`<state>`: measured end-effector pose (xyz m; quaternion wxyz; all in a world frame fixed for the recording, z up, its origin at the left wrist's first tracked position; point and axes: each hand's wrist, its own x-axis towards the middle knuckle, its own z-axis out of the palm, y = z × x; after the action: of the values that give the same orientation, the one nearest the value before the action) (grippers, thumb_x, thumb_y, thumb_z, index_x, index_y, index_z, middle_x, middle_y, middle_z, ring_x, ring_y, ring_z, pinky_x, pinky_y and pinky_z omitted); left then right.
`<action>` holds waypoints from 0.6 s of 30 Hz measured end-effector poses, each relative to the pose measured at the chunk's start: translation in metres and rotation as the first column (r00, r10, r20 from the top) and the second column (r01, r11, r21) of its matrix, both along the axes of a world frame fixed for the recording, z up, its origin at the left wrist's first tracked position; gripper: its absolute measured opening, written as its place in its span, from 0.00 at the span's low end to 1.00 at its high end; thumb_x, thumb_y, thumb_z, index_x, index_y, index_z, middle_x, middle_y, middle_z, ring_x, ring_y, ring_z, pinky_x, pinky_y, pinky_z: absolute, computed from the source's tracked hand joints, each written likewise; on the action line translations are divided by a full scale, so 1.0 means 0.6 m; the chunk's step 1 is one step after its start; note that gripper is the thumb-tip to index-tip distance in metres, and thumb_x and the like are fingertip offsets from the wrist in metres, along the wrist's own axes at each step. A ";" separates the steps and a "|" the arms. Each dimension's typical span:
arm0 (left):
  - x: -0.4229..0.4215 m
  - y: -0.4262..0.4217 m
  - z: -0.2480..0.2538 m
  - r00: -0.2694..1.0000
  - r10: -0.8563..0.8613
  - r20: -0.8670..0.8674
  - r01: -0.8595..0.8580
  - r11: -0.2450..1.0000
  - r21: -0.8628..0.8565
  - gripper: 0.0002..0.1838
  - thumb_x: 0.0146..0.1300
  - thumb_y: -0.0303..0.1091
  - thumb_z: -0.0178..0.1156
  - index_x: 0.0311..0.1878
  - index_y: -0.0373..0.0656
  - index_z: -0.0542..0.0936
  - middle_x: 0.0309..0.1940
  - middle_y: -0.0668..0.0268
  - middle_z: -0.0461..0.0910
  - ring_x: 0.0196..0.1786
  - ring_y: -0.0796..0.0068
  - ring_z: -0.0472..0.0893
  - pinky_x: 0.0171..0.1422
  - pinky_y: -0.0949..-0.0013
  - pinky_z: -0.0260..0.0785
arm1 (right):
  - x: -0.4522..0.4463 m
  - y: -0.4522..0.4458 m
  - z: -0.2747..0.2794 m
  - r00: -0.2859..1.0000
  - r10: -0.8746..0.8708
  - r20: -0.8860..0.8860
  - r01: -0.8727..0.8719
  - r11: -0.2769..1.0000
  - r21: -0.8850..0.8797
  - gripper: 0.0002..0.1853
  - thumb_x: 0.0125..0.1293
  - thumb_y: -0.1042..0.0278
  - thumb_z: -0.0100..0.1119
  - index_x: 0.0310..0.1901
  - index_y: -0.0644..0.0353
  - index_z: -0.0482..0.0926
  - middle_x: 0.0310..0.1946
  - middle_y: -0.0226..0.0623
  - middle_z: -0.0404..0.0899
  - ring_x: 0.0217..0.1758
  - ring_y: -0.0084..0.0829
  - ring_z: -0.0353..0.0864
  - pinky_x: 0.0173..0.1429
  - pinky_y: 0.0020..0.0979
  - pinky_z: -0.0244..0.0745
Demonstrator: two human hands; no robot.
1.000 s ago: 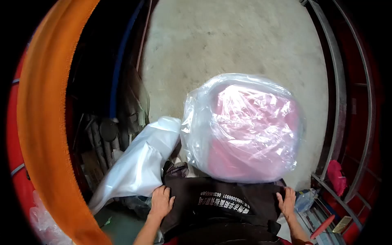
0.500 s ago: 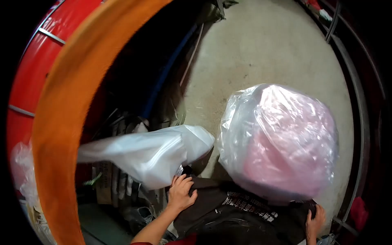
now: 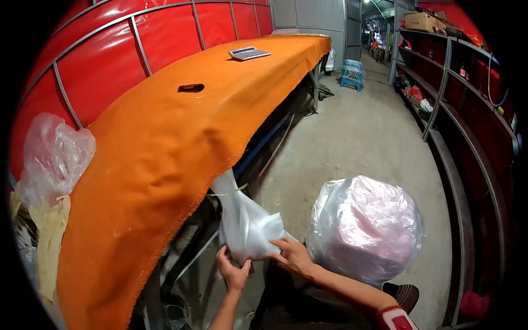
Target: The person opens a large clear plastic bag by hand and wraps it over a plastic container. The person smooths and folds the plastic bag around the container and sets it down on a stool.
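A milky white plastic sheet or bag (image 3: 247, 223) hangs out from under the orange-covered table in front of me. A thin green strip (image 3: 234, 191) crosses its upper part. My left hand (image 3: 234, 272) grips its lower left edge, fingers curled behind and thumb in front. On the other side, my right hand (image 3: 294, 257) takes hold of its lower right edge. How firmly each hand grips cannot be made out. A large round bundle (image 3: 366, 225), wrapped in clear plastic with something pink inside, rests on the floor to the right, by my foot.
The orange cloth (image 3: 159, 154) drapes the long table at left, with a calculator (image 3: 249, 53) and a dark red object (image 3: 191, 88) on top. Crumpled clear plastic (image 3: 58, 151) lies at its left. Metal shelves (image 3: 448, 88) line the right; blue stools (image 3: 352, 75) stand far back.
My view has lifted from the floor towards the aisle. My right hand has left the dark printed cloth and reached the white plastic. My left hand has moved from that cloth's edge onto the plastic.
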<state>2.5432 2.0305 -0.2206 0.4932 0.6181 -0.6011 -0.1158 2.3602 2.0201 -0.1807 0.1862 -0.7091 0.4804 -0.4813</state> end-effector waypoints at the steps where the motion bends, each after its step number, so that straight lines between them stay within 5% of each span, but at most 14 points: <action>1: 0.010 -0.018 -0.006 0.995 -0.081 -0.053 0.085 0.992 0.089 0.34 0.35 0.28 0.66 0.50 0.36 0.64 0.43 0.54 0.67 0.47 0.55 0.69 0.50 0.62 0.62 | 0.034 -0.025 0.002 0.996 -0.063 -0.063 0.054 0.989 -0.139 0.11 0.52 0.63 0.59 0.32 0.62 0.76 0.26 0.41 0.72 0.26 0.39 0.74 0.31 0.34 0.68; 2: 0.005 -0.028 0.004 0.995 -0.084 0.053 0.084 0.996 0.005 0.26 0.36 0.26 0.64 0.43 0.36 0.68 0.39 0.54 0.69 0.42 0.56 0.71 0.45 0.62 0.64 | 0.059 -0.047 -0.016 0.995 -0.062 -0.073 0.051 0.989 -0.141 0.11 0.52 0.63 0.59 0.32 0.62 0.76 0.26 0.41 0.72 0.26 0.39 0.74 0.31 0.34 0.68; 6: 0.005 -0.045 -0.012 0.997 -0.081 -0.011 0.082 0.996 0.037 0.12 0.38 0.24 0.61 0.26 0.37 0.68 0.30 0.57 0.68 0.35 0.58 0.71 0.38 0.61 0.63 | 0.099 -0.085 -0.047 0.999 -0.027 -0.023 0.027 0.999 0.034 0.10 0.50 0.66 0.62 0.25 0.64 0.75 0.21 0.39 0.73 0.23 0.34 0.73 0.28 0.28 0.66; 9: 0.010 -0.035 -0.011 0.986 -0.115 -0.118 0.137 0.969 0.205 0.13 0.38 0.24 0.63 0.26 0.38 0.68 0.30 0.57 0.69 0.35 0.61 0.71 0.35 0.64 0.64 | 0.094 -0.077 -0.025 0.996 0.007 0.086 -0.013 0.998 0.064 0.11 0.46 0.69 0.66 0.22 0.64 0.73 0.17 0.36 0.72 0.20 0.29 0.71 0.25 0.27 0.65; 13: -0.003 -0.006 0.030 0.984 -0.136 -0.114 0.147 0.985 0.091 0.29 0.33 0.34 0.73 0.40 0.40 0.70 0.35 0.64 0.73 0.35 0.71 0.73 0.34 0.73 0.65 | 0.061 -0.072 -0.013 0.993 0.012 0.115 -0.020 0.997 0.068 0.14 0.40 0.73 0.69 0.17 0.63 0.69 0.15 0.35 0.71 0.17 0.23 0.68 0.22 0.25 0.64; 14: 0.000 0.000 0.026 0.978 -0.169 -0.118 0.185 0.972 0.142 0.36 0.32 0.38 0.74 0.47 0.40 0.68 0.37 0.65 0.72 0.38 0.72 0.73 0.36 0.73 0.66 | 0.056 -0.067 -0.006 0.994 0.022 0.107 -0.029 0.998 0.059 0.16 0.39 0.72 0.70 0.18 0.63 0.68 0.14 0.35 0.70 0.17 0.26 0.68 0.22 0.26 0.63; 18: -0.008 0.028 0.043 0.977 -0.194 -0.086 0.203 0.971 0.122 0.36 0.33 0.38 0.74 0.47 0.41 0.68 0.40 0.65 0.71 0.40 0.72 0.72 0.37 0.73 0.66 | 0.042 -0.053 0.026 0.998 0.067 0.019 -0.065 0.993 -0.101 0.14 0.42 0.72 0.68 0.19 0.63 0.69 0.15 0.36 0.68 0.19 0.32 0.68 0.24 0.29 0.64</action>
<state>2.5382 2.0471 -0.1947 0.4594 0.5811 -0.6325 -0.2263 2.3857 1.9881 -0.1649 0.1716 -0.7277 0.4296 -0.5064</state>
